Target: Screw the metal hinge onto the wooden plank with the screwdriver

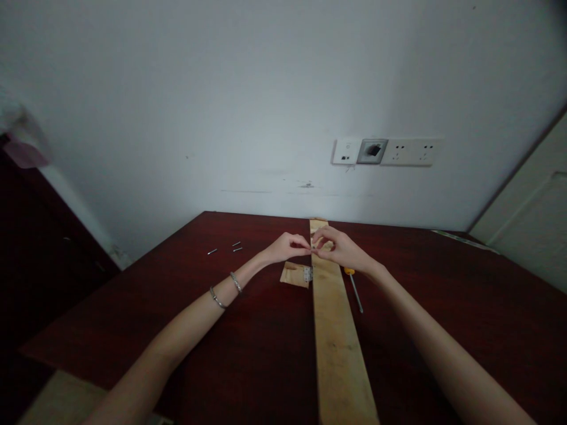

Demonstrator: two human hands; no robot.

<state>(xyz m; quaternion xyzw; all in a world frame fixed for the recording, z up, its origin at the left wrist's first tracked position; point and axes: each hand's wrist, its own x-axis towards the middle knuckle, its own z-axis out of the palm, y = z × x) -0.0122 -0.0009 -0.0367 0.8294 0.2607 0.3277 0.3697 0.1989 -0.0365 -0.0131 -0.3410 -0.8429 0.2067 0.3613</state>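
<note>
A long wooden board (339, 336) lies on the dark red table, running from near me toward the wall. Over its far part, my left hand (290, 247) and my right hand (341, 248) meet at the fingertips, both closed in a pinch. Whatever they hold is too small to make out. Just left of the board, below my left hand, lies a short wood piece (293, 274) with a metal hinge (308, 274) at its right end, next to the board's edge. A screwdriver (355, 290) with a yellow handle rests right of the board, partly behind my right hand.
Several screws (237, 249) lie on the table (248, 348) to the left. The white wall (266, 118) stands behind the table, with a row of sockets (411, 151) on it. A flat printed item (463, 240) lies at the far right edge.
</note>
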